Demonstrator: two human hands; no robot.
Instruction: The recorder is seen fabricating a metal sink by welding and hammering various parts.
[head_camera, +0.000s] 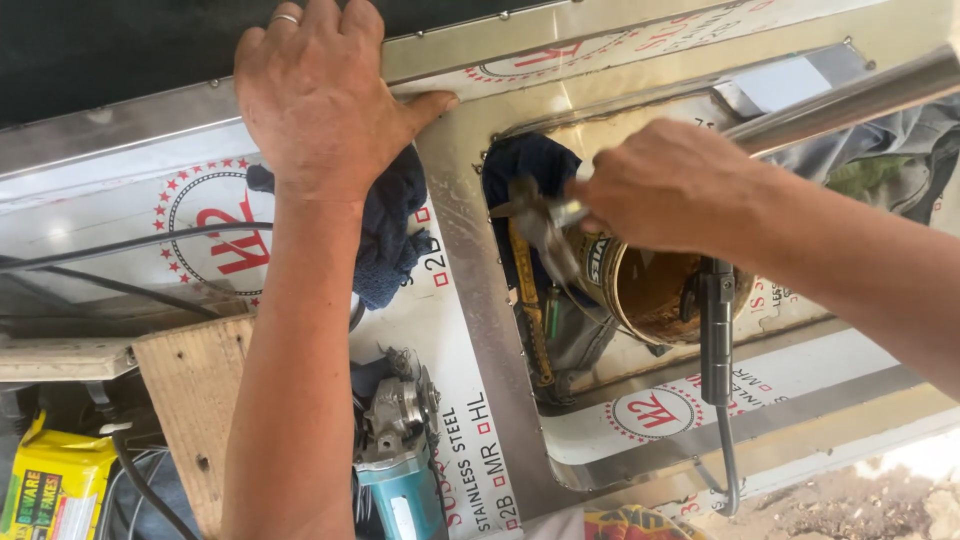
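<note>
Pressing flat, left hand (315, 95) on dark-blue rag (390, 240); right hand (665, 185) grip clamped on dirty brush (545, 225).

Left hand (315, 95) flat, fingers spread; right hand (665, 185) apparently clenched.

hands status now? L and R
Left hand: open, flat, pressing a dark cloth on the steel sheet.
Right hand: closed on a brush.
</note>
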